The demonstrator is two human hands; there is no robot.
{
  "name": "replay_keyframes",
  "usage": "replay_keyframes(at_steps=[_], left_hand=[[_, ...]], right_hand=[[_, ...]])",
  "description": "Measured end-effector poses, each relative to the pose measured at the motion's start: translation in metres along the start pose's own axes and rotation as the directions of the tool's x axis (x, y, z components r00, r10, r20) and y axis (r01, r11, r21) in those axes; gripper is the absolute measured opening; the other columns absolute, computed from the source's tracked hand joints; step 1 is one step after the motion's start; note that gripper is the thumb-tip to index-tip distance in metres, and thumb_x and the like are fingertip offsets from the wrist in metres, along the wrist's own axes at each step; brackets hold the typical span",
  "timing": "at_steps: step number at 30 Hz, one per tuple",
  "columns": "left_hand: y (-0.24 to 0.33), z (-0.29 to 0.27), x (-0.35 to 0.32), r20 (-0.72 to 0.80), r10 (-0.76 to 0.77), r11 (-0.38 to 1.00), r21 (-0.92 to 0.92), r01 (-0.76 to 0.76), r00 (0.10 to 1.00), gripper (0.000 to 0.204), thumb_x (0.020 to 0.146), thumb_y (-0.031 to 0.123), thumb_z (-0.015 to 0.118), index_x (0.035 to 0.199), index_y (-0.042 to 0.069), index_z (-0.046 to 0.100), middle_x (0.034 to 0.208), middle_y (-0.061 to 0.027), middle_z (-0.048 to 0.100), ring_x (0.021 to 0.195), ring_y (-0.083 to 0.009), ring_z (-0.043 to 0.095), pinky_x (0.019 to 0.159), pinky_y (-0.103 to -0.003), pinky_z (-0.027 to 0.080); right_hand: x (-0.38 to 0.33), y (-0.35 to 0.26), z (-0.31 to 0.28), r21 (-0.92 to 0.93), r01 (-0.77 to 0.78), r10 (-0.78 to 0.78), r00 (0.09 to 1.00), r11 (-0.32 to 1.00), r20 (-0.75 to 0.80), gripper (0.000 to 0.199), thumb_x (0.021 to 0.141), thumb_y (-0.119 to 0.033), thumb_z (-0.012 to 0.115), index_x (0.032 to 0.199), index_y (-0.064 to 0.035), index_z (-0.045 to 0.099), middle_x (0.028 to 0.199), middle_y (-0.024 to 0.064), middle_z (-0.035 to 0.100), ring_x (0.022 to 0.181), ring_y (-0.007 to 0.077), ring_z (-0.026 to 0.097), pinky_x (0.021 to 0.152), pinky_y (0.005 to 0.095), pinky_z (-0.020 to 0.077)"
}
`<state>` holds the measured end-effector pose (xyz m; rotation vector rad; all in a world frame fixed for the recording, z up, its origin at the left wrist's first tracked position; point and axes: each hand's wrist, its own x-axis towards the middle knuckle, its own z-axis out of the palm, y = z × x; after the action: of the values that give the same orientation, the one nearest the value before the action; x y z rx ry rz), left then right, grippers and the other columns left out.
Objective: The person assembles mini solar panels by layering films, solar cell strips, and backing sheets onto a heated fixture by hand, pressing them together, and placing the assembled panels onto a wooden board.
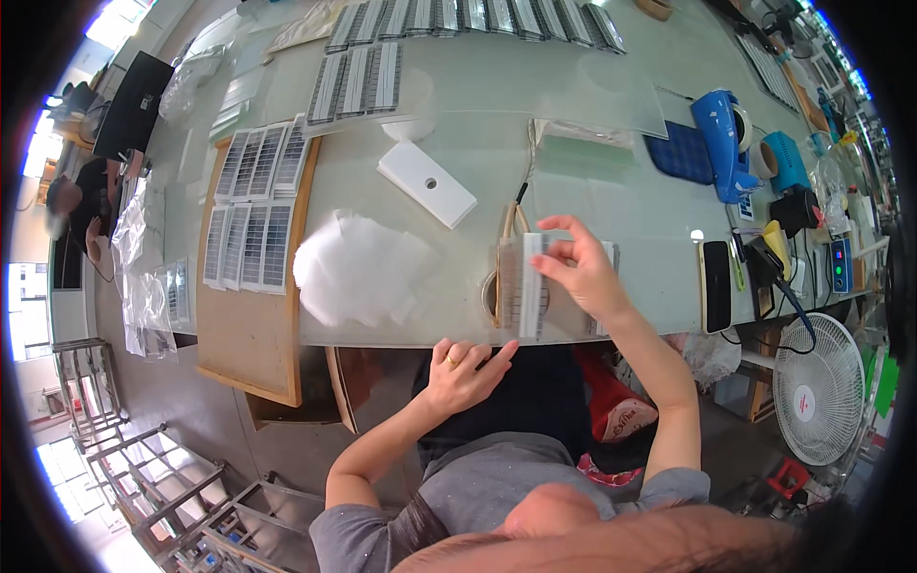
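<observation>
A narrow white strip (531,288) lies upright in the picture over a clear ribbed piece (511,286) near the table's front edge. My right hand (587,272) is above its upper part, the thumb at the strip and the index finger reaching past it with a gap between them. At the front edge my left hand (465,375) has its index finger stretched toward the strip's lower end; the other fingers bend loosely, and nothing shows in them. Tweezers-like tan prongs with a dark tip (516,210) are beside the strip. Part of a round dark-rimmed thing (490,291) shows underneath.
Left of me, a wooden board (250,329) carries several grid-patterned panels (250,239). White sheets (358,272) and a white block with a hole (427,183) lie mid-table. More striped strips (468,17) line the back. A blue tape dispenser (723,143) and a fan (817,390) are right.
</observation>
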<state>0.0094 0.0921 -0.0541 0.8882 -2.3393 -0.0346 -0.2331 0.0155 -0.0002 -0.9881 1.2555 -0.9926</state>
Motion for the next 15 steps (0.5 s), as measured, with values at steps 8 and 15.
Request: replay_keyframes(at_steps=[8,15], left_hand=[[0.001,-0.001,0.0,0.0,-0.01,1.0,0.001,0.01,1.0,0.05,0.072,0.025,0.08,0.121,0.027,0.071,0.09,0.0053,0.05,0.084,-0.0122,0.047,0.078,-0.034,0.036],[0.0,-0.001,0.002,-0.007,-0.009,1.0,-0.003,0.009,1.0,0.049,0.071,0.024,0.08,0.119,0.027,0.072,0.09,0.0054,0.05,0.084,-0.0116,0.048,0.077,-0.033,0.036]], right_hand=[[0.004,0.009,0.012,-0.222,0.093,-0.099,0.995,0.971,-0.016,0.032,0.09,-0.009,0.073,0.117,-0.0062,0.055,0.069,-0.0058,0.058,0.061,0.0012,0.039,0.057,0.0199,0.0322],[0.004,0.012,0.014,-0.276,0.149,-0.162,0.987,0.95,-0.025,0.031,0.088,-0.009,0.075,0.113,-0.0051,0.057,0.067,-0.005,0.057,0.058,0.0021,0.037,0.055,0.0208,0.0309]])
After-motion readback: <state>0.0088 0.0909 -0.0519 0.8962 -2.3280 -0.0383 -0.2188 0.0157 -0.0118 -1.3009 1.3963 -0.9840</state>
